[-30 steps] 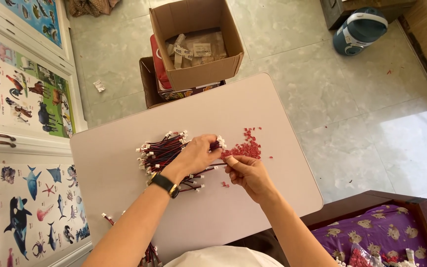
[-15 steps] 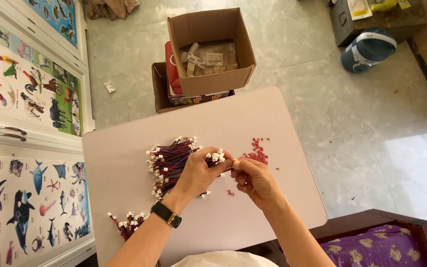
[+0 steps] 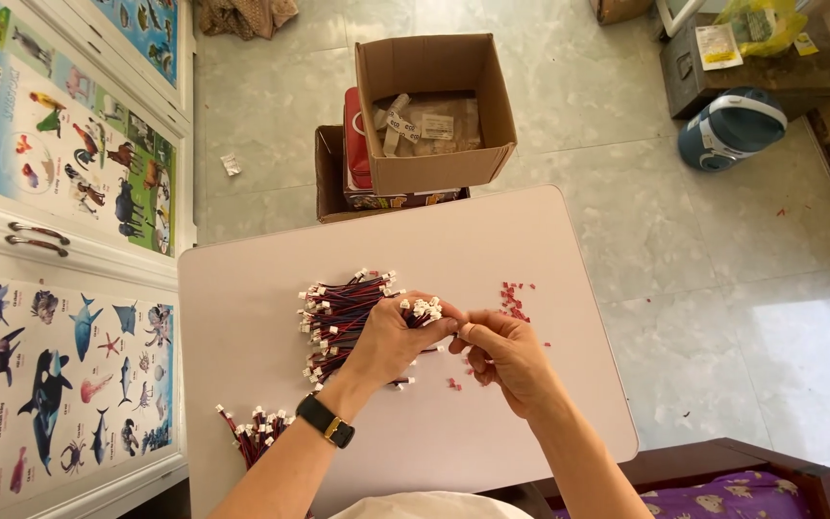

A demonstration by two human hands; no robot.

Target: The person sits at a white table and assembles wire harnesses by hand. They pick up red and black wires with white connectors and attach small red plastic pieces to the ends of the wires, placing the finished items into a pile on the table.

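Left hand [image 3: 391,338] grips wire bundle [image 3: 423,309] mid-table [image 3: 242,317]; right hand [image 3: 503,352] pinching alongside.

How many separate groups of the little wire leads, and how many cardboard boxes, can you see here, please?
Wire lead groups: 3: bunch in left hand, pile on table, small bundle at the near edge
Cardboard boxes: 2: open box, box behind it
Total: 5
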